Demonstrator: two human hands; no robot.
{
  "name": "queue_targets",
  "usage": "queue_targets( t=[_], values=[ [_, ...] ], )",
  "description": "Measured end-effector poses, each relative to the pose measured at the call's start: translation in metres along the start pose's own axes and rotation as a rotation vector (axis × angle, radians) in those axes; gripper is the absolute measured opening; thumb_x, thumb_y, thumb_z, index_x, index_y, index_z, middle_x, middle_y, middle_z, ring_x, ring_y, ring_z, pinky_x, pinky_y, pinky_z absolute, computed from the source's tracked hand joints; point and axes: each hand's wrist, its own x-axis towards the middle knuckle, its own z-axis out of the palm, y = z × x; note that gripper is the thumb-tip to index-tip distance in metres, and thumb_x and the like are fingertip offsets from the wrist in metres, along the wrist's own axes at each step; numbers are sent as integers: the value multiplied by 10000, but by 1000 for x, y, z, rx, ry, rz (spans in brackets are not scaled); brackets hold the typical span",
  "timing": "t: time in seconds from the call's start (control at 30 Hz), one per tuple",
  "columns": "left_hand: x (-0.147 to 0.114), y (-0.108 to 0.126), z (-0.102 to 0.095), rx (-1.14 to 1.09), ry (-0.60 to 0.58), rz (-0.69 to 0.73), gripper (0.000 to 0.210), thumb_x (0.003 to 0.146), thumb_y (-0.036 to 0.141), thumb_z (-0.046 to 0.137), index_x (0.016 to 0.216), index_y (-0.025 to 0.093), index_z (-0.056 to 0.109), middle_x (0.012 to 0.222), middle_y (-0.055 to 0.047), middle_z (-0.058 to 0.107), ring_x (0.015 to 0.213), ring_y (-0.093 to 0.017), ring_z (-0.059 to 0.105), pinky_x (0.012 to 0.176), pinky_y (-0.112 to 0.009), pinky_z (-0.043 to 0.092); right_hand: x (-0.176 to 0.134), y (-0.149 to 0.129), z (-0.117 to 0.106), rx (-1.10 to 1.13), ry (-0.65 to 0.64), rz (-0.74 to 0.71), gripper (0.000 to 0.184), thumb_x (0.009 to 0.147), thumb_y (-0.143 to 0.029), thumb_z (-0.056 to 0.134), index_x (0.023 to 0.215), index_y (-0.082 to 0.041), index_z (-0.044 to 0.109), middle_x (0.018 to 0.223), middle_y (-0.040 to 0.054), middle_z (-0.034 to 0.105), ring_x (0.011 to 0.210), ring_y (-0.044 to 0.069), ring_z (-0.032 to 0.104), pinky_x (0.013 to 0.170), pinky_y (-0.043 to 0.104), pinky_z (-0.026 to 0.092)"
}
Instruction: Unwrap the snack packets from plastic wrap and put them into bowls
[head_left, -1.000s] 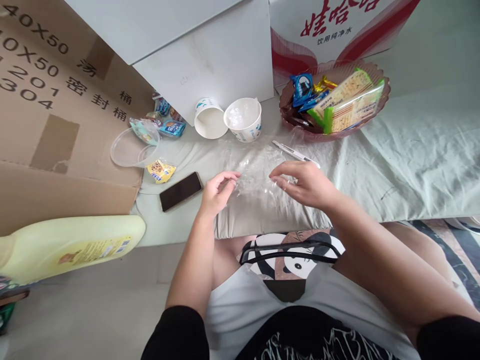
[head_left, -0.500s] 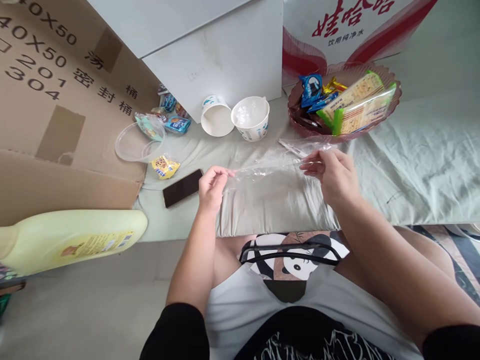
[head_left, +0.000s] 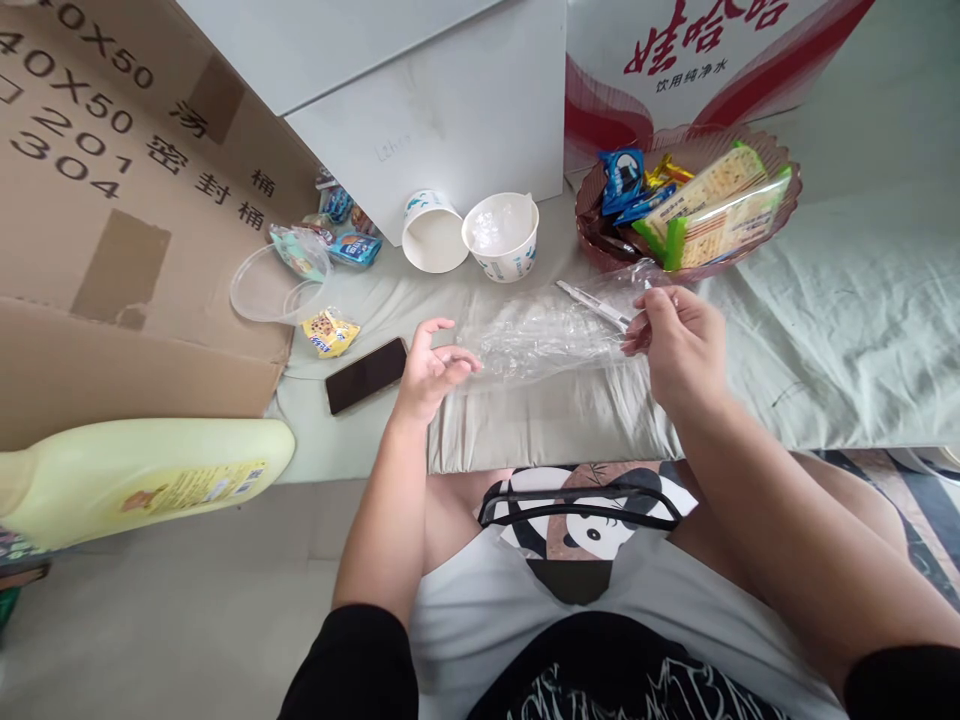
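A clear plastic bag (head_left: 544, 340) is spread between my hands, crinkled and see-through. My right hand (head_left: 684, 345) pinches its right end. My left hand (head_left: 435, 372) has its fingers apart at the bag's left end; whether a fingertip touches the film I cannot tell. A slim white-and-grey object (head_left: 594, 304) lies by my right fingers, partly behind the film. Beyond the bag, a paper cup (head_left: 504, 262) stands upright with clear plastic inside. Another paper cup (head_left: 433, 240) leans against it, mouth tipped toward me.
A black phone (head_left: 366, 376) and a yellow snack packet (head_left: 330, 332) lie left of my left hand. Near them is a clear plastic lid (head_left: 251, 290). A pink bowl (head_left: 793, 195) holds wrapped snacks at back right. Cardboard boxes (head_left: 120, 265) and a yellow bottle (head_left: 210, 455) flank the left side.
My left fingers have opened from their pinch on the bag. The film has flattened and spread wider. My right hand has shifted slightly right, still holding its end.
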Motion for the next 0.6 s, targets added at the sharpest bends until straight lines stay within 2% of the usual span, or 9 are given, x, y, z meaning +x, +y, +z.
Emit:
queue_targets(
  t=[0.07, 0.13, 0.23, 0.3, 0.43, 0.5, 0.6],
  values=[
    [1, -1, 1, 9, -20, -26, 699, 611, 474, 939, 1119, 243, 519, 696, 32, 719, 683, -158, 749, 641, -233, 569, 3, 3, -1, 32, 32, 28, 323, 946, -540, 586, 795, -255, 556, 592, -20, 587, 454, 128, 549, 447, 273, 468],
    [3, -2, 3, -7, 64, -46, 589, 673, 426, 894, 1091, 244, 520, 715, 49, 704, 615, -130, 724, 600, -222, 563, 5, 6, -2, 39, 3, 58, 311, 959, -539, 562, 832, -255, 550, 623, -17, 606, 468, 131, 579, 448, 268, 469],
    [6, -4, 5, -29, 218, -58, 510, 720, 412, 844, 1073, 255, 509, 767, 62, 693, 453, -71, 616, 428, -175, 441, 4, 7, -2, 4, -119, 101, 242, 914, -487, 621, 942, -254, 564, 701, -14, 661, 518, 137, 633, 483, 266, 510],
    [9, -5, 4, -9, 283, -62, 481, 736, 391, 826, 1069, 261, 504, 790, 66, 685, 385, -38, 534, 356, -157, 334, 2, 6, -1, -33, -199, 102, 272, 850, -407, 679, 1045, -252, 569, 743, -21, 689, 541, 138, 651, 517, 270, 541],
    [11, -10, 2, 127, 348, -48, 403, 773, 314, 773, 1077, 261, 514, 829, 64, 672, 329, -11, 430, 314, -170, 263, -1, 6, -2, -176, -214, 79, 364, 811, -301, 652, 1157, -254, 550, 799, -24, 711, 453, 123, 586, 485, 287, 512],
    [11, -13, 1, 223, 371, -28, 386, 778, 261, 755, 1093, 259, 533, 853, 59, 674, 340, -10, 431, 327, -175, 290, -1, 8, -4, -294, -181, 36, 362, 828, -290, 629, 1180, -263, 549, 827, -16, 719, 420, 122, 554, 486, 309, 500],
    [11, -17, 0, 332, 364, 6, 380, 774, 206, 735, 1106, 260, 559, 889, 54, 693, 366, -17, 459, 374, -184, 350, 0, 13, -8, -450, -134, -127, 405, 848, -293, 626, 1244, -275, 541, 888, 4, 735, 458, 139, 561, 582, 358, 538]
  ],
)
